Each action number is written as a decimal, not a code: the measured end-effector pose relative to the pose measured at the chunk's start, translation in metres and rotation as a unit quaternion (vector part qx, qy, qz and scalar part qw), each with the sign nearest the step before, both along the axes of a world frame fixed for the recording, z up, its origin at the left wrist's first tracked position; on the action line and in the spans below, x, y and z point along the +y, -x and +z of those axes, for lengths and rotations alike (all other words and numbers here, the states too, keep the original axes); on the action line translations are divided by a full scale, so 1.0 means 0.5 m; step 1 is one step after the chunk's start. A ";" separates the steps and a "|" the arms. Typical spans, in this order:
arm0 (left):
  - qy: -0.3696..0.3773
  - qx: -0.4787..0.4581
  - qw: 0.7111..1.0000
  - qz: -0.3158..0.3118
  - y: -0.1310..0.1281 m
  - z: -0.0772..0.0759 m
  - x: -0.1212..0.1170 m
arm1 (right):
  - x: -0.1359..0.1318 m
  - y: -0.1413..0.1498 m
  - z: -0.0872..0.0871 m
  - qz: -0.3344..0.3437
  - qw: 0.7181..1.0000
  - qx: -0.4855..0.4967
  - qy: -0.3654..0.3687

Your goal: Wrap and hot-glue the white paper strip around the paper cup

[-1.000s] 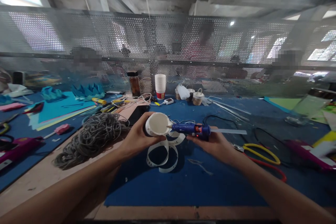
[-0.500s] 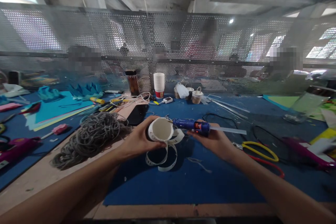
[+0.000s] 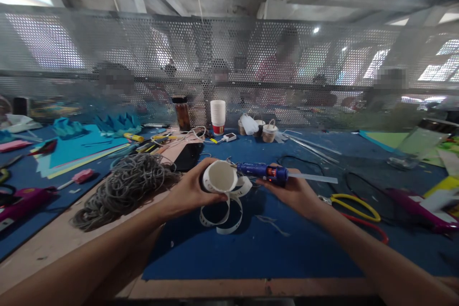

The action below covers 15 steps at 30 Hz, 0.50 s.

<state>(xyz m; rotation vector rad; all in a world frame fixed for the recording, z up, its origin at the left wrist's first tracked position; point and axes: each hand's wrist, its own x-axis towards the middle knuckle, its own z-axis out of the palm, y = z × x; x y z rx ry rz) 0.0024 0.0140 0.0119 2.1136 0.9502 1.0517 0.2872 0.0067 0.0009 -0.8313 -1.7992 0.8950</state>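
Note:
My left hand (image 3: pixel 195 186) is wrapped around a paper cup (image 3: pixel 219 177), tilted so that its white inside faces me. A pale printed ribbon (image 3: pixel 229 229) hangs from the cup's right side and curls in loops over the blue mat. In my right hand (image 3: pixel 292 193) is a blue hot glue gun (image 3: pixel 263 170), its nozzle at the right side of the cup's rim. Whether the nozzle touches the rim I cannot tell. A clear glue stick (image 3: pixel 313 178) sticks out of the gun's back end, and a small red light glows on its body.
A heap of grey cord (image 3: pixel 124 189) lies left of my hands, with a black phone (image 3: pixel 188 157) behind it. Farther back stand stacked paper cups (image 3: pixel 217 117) and a brown jar (image 3: pixel 181 112). Yellow-and-red-handled scissors (image 3: pixel 355 208) and a purple glue gun (image 3: pixel 423 208) lie at right.
Almost nothing differs. The cup and glue gun keep the same position against each other, and the whole view has shifted very slightly.

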 end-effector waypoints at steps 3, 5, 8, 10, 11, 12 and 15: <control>0.007 0.003 1.000 -0.004 0.001 -0.001 0.002 | 0.003 -0.003 -0.005 0.001 1.000 0.007 0.009; 0.014 0.006 1.000 0.001 0.002 0.000 0.002 | 0.004 -0.003 -0.006 -0.001 1.000 0.011 0.013; 0.020 0.011 1.000 0.007 0.003 0.003 0.000 | 0.002 -0.002 0.000 -0.003 1.000 0.004 0.013; 0.023 0.011 1.000 0.010 0.003 0.004 -0.001 | 0.000 -0.002 0.006 -0.003 1.000 -0.009 0.010; 0.023 0.011 1.000 0.013 0.002 0.005 -0.002 | -0.002 -0.002 0.009 -0.004 1.000 -0.017 0.007; 0.024 0.010 1.000 0.015 0.002 0.006 -0.003 | -0.003 -0.002 0.012 -0.004 1.000 -0.024 0.004; 0.024 0.013 0.999 0.020 0.001 0.008 -0.004 | -0.005 -0.002 0.016 -0.007 0.999 -0.036 -0.001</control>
